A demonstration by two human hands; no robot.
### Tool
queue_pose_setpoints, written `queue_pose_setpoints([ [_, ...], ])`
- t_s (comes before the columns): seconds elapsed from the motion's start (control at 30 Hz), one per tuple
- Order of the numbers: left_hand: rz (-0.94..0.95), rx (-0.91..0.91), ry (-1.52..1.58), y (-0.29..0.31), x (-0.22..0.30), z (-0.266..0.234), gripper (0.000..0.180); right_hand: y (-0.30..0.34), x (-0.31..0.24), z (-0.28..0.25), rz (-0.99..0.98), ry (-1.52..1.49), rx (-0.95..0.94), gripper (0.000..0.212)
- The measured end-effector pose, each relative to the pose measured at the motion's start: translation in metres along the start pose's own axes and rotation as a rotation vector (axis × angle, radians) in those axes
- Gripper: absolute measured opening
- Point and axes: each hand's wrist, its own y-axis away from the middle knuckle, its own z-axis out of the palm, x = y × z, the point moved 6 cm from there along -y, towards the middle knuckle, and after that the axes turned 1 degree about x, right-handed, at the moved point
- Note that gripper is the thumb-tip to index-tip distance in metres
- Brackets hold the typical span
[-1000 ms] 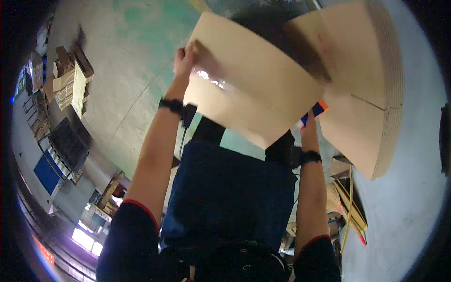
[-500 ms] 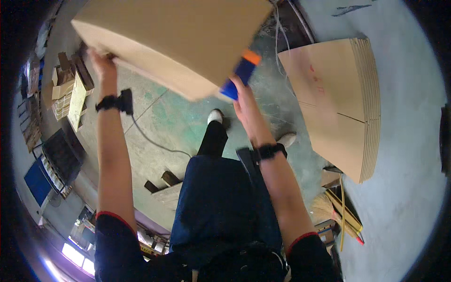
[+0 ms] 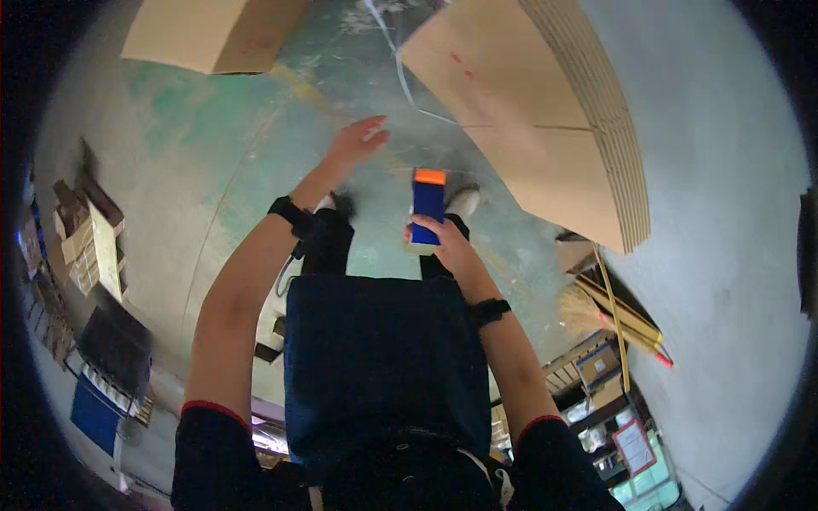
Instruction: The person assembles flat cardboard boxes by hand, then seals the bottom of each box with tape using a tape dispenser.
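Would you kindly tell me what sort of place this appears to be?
Probably a workshop or warehouse packing area, judging by the cardboard box, the stack of flattened cartons and the green-tinged floor.

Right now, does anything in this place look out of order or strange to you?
Yes, mildly: a pale strap trails in a bend across the floor, up to the stack of flat cardboard. It looks odd because it seems loose, binding nothing visible, though its upper end runs out of the picture.
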Motion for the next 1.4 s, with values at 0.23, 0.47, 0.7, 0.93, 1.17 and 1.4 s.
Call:
queue_pose_setpoints([
  [0.23, 0.814, 0.090, -0.355, -0.029, 0.257, 0.171, 0.050, 0.121, 0.016, -0.137, 0.436, -0.557, 0.740, 0.026],
  [0.47, 0.884, 0.389, -0.924, -0.063, 0.271, 0.223, 0.065, 0.171, -0.033, -0.230, 0.169, -0.302, 0.976, 0.022],
  [0.7, 0.729, 0.292, -0.748, -0.056, 0.279, 0.197, 0.038, 0.183, -0.074, -0.341, 0.084, 0.380, 1.132, 0.039],
  [0.93, 0.584, 0.507, -0.861, 0.018, 0.227, 0.167, 0.055, 0.150, -0.052, -0.310, 0.195, 1.451, 0.593, 0.073],
  [1.17, -0.164, 0.810, 0.841, 0.055, 0.013, 0.064, 0.060, 0.223, 0.034, -0.226, 0.280, 1.109, 0.737, 0.062],
  [1.4, 0.055, 0.415, 0.129, 0.071, -0.025, -0.117, 0.045, 0.173, -0.043, -0.156, 0.423, 0.761, 0.878, 0.059],
])
